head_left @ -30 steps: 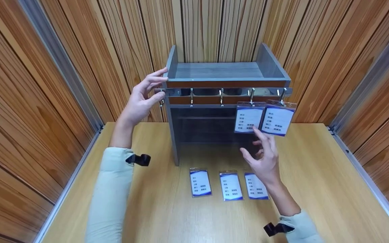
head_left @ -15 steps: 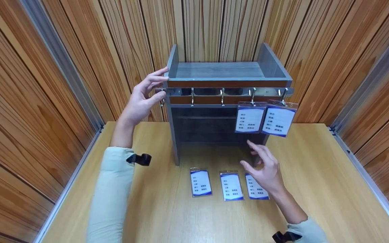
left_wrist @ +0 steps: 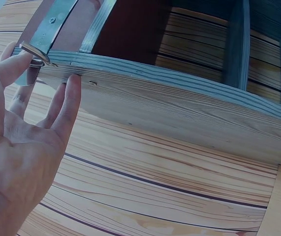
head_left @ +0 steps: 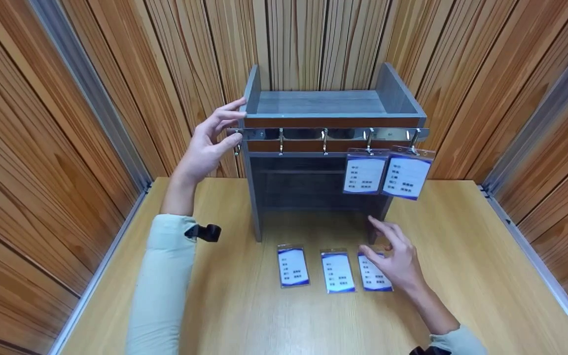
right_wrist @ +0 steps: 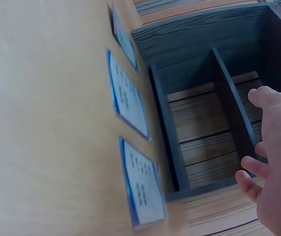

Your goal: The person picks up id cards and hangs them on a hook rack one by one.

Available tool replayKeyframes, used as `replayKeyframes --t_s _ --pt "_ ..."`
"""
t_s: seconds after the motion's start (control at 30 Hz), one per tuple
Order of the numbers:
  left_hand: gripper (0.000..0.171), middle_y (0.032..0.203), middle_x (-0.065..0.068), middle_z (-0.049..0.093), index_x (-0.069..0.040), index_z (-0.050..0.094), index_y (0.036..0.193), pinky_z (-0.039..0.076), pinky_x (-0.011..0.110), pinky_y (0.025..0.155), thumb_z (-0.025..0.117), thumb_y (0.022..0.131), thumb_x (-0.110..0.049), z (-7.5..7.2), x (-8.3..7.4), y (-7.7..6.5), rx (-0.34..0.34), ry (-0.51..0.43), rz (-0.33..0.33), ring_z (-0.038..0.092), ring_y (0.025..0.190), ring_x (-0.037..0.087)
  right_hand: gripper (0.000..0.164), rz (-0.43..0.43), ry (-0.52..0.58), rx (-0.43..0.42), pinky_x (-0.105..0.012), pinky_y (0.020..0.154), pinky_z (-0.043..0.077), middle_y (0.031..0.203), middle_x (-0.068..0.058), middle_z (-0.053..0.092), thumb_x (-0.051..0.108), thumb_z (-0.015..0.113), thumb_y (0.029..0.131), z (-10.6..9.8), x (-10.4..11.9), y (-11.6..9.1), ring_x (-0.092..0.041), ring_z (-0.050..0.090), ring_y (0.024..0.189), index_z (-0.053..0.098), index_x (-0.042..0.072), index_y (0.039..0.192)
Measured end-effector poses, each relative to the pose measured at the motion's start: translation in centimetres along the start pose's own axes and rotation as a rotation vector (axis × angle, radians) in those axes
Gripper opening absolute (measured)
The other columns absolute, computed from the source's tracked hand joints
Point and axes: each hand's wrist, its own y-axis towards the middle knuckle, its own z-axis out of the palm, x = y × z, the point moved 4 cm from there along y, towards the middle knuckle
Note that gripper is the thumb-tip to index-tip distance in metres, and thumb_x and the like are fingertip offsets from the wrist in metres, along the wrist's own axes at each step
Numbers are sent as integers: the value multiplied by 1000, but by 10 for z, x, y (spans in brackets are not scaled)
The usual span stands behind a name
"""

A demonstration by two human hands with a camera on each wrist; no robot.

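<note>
My left hand holds the left end of a metal hook rail, with the thumb at the end hook and fingertips against the side panel of a grey wooden shelf unit. My right hand hovers with loosely bent fingers, holding nothing, partly covering the right badge card on the table. A middle badge card and a left badge card lie beside it. One hanging badge card is on the fourth hook; another hanging badge card is on the rightmost hook.
The shelf unit stands on a light wooden table, close to the back wood-panelled wall. Panelled walls also rise on both sides. Open compartments show in the unit's front in the right wrist view.
My right hand has dropped from the hanging badge cards toward the right card on the table. The left hand has stayed at the rail's end.
</note>
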Motion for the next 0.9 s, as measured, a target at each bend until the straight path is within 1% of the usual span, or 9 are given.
replayKeyframes --t_s 0.1,0.2,0.33,0.4,0.47,0.57,0.63,0.7,0.9 --pt "37 182 9 44 3 60 148 39 50 128 60 111 0 0 0 1 0 -4 6 44 166 31 75 18 -7 11 -14 74 51 135 -19 74 4 96 85 -3 -5 -4 5 59 108 69 15 155" --pt "37 181 9 45 2 60 148 36 56 132 60 111 -1 0 0 2 1 0 11 44 167 29 75 17 -24 11 -13 75 52 133 -18 74 4 96 85 -6 -11 -9 4 60 111 70 15 154" --pt "37 181 10 45 2 60 148 31 62 137 60 111 -1 0 0 1 1 4 9 43 168 29 76 5 -61 6 -22 72 58 128 -13 74 4 98 83 -11 -17 -17 5 59 111 71 16 153" --pt "37 181 10 45 3 60 148 31 62 138 60 111 0 0 1 1 -1 7 8 43 167 30 77 4 -84 7 -27 73 59 128 -12 73 5 98 81 -12 -20 -20 0 61 112 72 16 152" --pt "37 181 10 45 3 60 148 33 59 137 60 111 0 -1 1 0 -6 5 4 44 166 30 76 18 -106 21 -29 80 60 130 -13 70 7 99 81 -13 -22 -23 -9 64 116 72 16 152" --pt "37 181 9 45 3 60 148 35 58 134 61 111 0 -1 0 1 -10 3 2 46 164 29 76 66 -135 58 -39 94 59 135 -18 66 12 99 82 -12 -25 -25 -26 64 122 71 17 153" --pt "37 181 9 45 3 60 148 35 59 134 61 111 0 -1 0 1 -11 -2 4 47 164 29 76 116 -143 94 -48 101 55 139 -22 61 16 99 83 -11 -27 -26 -33 61 125 70 17 154" --pt "37 181 9 45 3 60 148 34 61 135 61 111 0 0 0 1 -9 -4 4 47 163 29 77 169 -147 128 -54 100 52 142 -24 57 20 98 85 -9 -29 -27 -37 57 126 68 18 156" --pt "37 181 12 45 3 61 147 35 60 133 60 110 2 1 1 1 -6 -27 4 46 165 30 79 275 -199 195 -52 95 45 146 -27 51 33 95 88 -3 -31 -31 -39 48 127 65 20 159"
